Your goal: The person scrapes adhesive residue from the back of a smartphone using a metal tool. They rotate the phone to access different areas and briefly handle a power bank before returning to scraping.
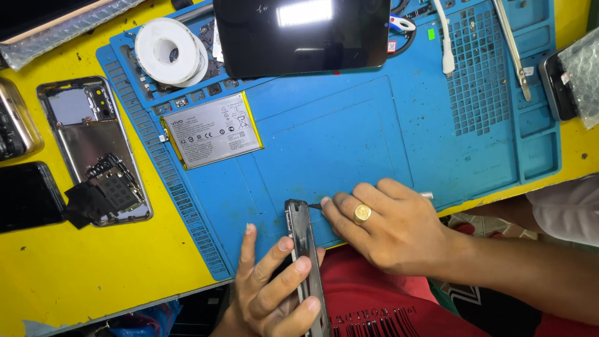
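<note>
A phone frame [305, 249] stands on its long edge at the near rim of the blue repair mat [349, 143], seen almost edge-on. The left hand [274, 287] wraps round its lower half, fingertips pressed along one side. The right hand [387, 228], wearing a gold ring, is closed on a thin metal tool [315, 205] whose dark tip meets the frame's upper corner.

The frame looks light, thin and stiff, probably easy to flex or scratch and slick on its flat faces; the long side rails, where the left hand already grips, look like the safest hold.

Beyond the frame on the mat lies a flat silver battery [214, 130]. Farther off sit a roll of white tape [167, 51] and a dark screen panel [302, 34]. To the frame's left, off the mat on the yellow table [93, 268], lies another opened phone [93, 150] with its circuit board exposed.
</note>
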